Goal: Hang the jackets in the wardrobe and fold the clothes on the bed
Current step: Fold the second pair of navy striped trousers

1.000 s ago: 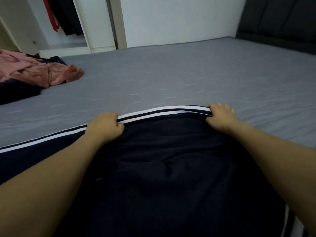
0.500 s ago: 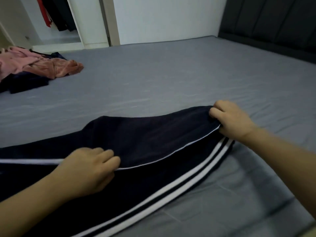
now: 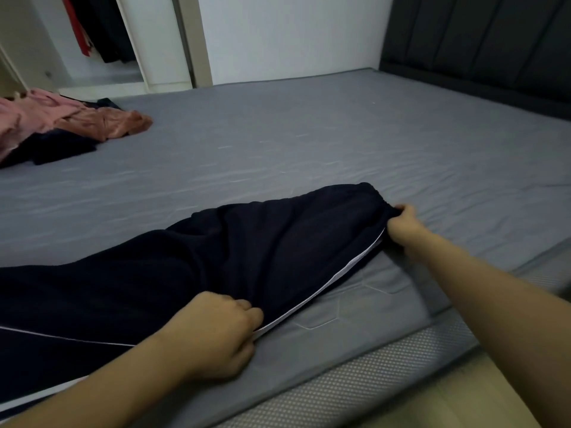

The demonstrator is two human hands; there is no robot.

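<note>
Both hands are pinching the navy track pants (image 3: pixel 247 251): left hand (image 3: pixel 216 338) on the white-striped edge, right hand (image 3: pixel 401 223) at the waistband, near my side of the bed (image 3: pixel 309 134). Honestly the fabric looks slippery, so a lopsided tug could bunch the fold or drag it off the mattress edge.

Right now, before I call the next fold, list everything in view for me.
navy trousers: one, dark navy with white side piping, spread across the near part of the bed.
pink clothes: a heap, pink, far left on the bed.
dark garment: one, navy, under the pink heap.
bed: one, grey sheet.
headboard: one, dark padded, right.
wardrobe: one, white, open, far left.
hanging clothes: a few, red and dark, inside the wardrobe.
left hand: fingers pinch the trousers' near edge.
right hand: grips the trousers' far right end.
</note>
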